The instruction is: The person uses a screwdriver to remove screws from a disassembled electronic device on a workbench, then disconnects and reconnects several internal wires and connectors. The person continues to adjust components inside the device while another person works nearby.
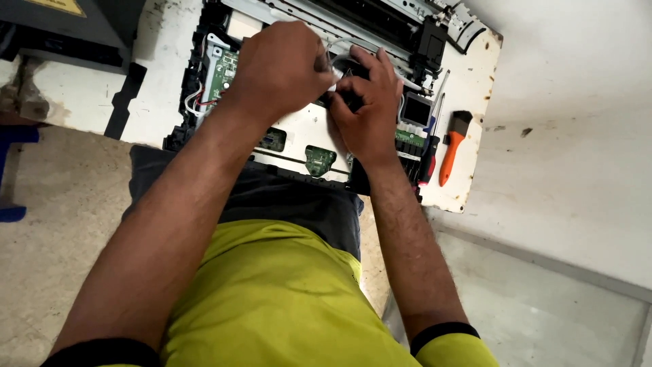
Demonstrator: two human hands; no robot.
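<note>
The setting is a small repair workshop for office electronics. A printer chassis (319,88) with its covers removed lies on a worn, stained white desk (475,136), exposing green circuit boards (319,160), bundled wires (193,102) and metal frame rails. Hand tools lie at the right edge of the desk (an orange-handled tool (451,146) and a screwdriver (429,160)), and the surroundings are a bare concrete floor (47,224) and a plain white wall (577,136).
</note>
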